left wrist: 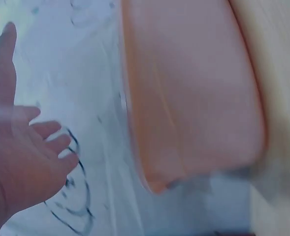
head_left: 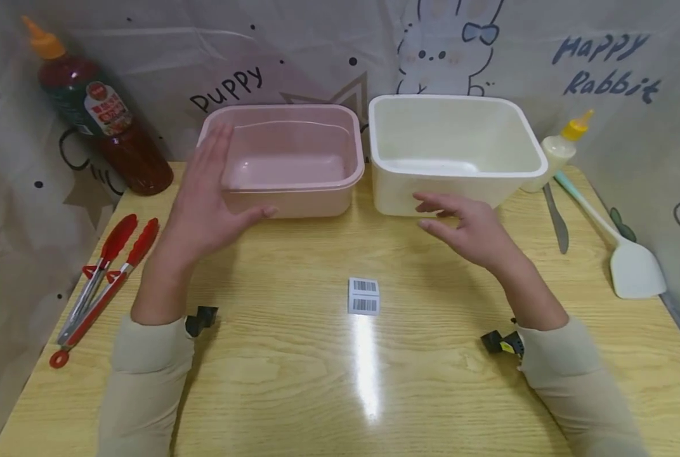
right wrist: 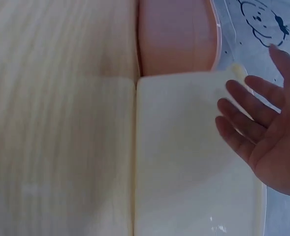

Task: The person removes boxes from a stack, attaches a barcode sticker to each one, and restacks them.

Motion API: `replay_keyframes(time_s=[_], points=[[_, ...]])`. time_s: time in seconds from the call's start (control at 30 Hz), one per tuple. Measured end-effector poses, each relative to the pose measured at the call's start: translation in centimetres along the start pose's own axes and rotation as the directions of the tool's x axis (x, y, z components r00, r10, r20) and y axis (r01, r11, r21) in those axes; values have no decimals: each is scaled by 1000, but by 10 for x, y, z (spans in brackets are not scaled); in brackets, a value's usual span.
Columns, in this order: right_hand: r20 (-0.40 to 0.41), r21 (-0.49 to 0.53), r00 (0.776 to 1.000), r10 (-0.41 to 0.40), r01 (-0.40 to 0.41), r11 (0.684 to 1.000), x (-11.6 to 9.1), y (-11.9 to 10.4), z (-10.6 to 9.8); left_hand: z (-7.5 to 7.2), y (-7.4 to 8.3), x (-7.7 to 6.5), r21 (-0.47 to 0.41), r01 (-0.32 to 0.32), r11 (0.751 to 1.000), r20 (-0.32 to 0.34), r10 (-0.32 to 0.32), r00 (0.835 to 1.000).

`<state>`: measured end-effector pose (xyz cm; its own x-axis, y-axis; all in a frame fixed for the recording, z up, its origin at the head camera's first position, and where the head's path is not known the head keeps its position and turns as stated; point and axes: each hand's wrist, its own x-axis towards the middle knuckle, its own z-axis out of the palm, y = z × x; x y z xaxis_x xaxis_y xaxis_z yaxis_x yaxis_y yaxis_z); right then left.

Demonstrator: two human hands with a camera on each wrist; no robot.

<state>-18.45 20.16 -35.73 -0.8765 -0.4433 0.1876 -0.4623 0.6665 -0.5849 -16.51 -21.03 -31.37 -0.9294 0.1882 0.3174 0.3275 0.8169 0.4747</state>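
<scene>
The left hand (head_left: 205, 197), fingers straight, hides a corner of the pink tub (head_left: 297, 204); the white tub (head_left: 457, 136) stands beyond the right hand (head_left: 472, 226), fingers loosely apart.

Left bin (head_left: 291, 204) was pink, right bin (head_left: 394, 195) cream! Tongs (head_left: 101, 301) flashed red, silver; black barcodes (head_left: 365, 304) striped white label (head_left: 364, 295)!
</scene>
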Motion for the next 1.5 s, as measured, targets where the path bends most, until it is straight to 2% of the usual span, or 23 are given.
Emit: replay_keyframes(time_s=[0.07, 0.17, 0.27, 0.4, 0.57, 0.73, 0.9, 1.03, 1.13, 1.23, 1.3, 1.4, 1.5], points=[[78, -34, 997, -23, 25, 999, 2, -3, 7, 5, 14, -4, 37, -89, 995, 61, 87, 994], [197, -63, 980, -31, 45, 997, 5, -5, 18, 19, 33, -8, 77, -206, 976, 165, 191, 968], [285, -78, 957, -47, 72, 994, 8, -6, 30, 40, 47, -10, 103, -278, 955, 259, 245, 934], [350, -106, 934, -76, 121, 987, 9, -11, 41, 71, 56, -12, 125, -321, 939, 367, 257, 894], [419, -157, 905, -73, 152, 976, 8, -25, 53, 101, 58, -17, 132, -315, 940, 507, 209, 836], [482, -239, 875, -56, 193, 952, 8, -38, 66, 108, 61, -23, 149, -257, 955, 604, 118, 788], [499, -325, 865, -53, 243, 914, 7, -47, 78, 107, 61, -27, 163, -238, 958, 650, 77, 756], [497, -339, 865, -72, 270, 901, 6, -50, 84, 108, 62, -28, 149, -227, 962, 668, 72, 741], [500, -316, 863, -79, 266, 911, 7, -50, 85, 109, 61, -27, 152, -225, 963, 668, 68, 741], [488, -256, 869, -81, 231, 939, 8, -46, 82, 110, 59, -27, 162, -236, 958, 639, 80, 765], [458, -210, 884, -92, 208, 955, 11, -43, 78, 109, 59, -26, 165, -231, 959, 602, 88, 794], [395, -145, 914, -90, 159, 977, 16, -40, 67, 106, 57, -23, 143, -217, 966, 510, 116, 852], [366, -47, 929, -57, 80, 996, 23, -41, 54, 102, 58, -18, 87, -146, 986, 420, 96, 902]])
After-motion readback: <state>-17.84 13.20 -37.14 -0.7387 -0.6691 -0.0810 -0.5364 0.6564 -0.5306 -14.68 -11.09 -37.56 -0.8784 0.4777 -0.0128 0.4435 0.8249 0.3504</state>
